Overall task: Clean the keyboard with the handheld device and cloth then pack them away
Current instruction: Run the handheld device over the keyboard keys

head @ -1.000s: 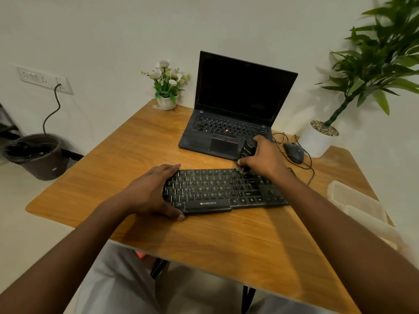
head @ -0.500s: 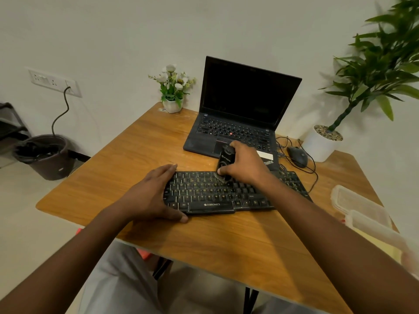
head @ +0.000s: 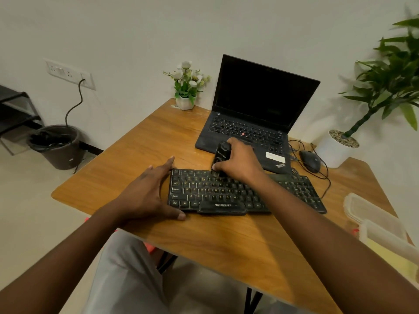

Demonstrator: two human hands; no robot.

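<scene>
**Device on the top key rows, keyboard braced at its left end**

The right hand (head: pixel 240 163) is closed in a full grip round the black device (head: pixel 221 156), held nearly upright with its tip down on the upper rows of the keyboard (head: pixel 226 193), left of middle. Holding it upright likely puts the working end squarely on the keys and the gaps between them.

The left hand (head: pixel 149 193) lies open and flat at the keyboard's left end, fingers along the edge and the thumb at the near corner; it grasps nothing. This looks like bracing, so the keyboard does not slide on the worktop (head: pixel 204 241) as the device presses and moves.

The keyboard lies across the middle of the worktop, just in front of the open laptop (head: pixel 256 116). The laptop's front edge sits close behind the device, leaving little room for the right hand at the far row. A mouse (head: pixel 309 160) and its loose cable (head: pixel 326 177) lie near the keyboard's far right corner and could snag a sweep there. Clear boxes (head: pixel 371 216) wait at the right edge, probably for packing away. No cloth can be made out. A small flowerpot (head: pixel 186 102) and a big plant (head: pixel 385 87) stand well clear.
</scene>
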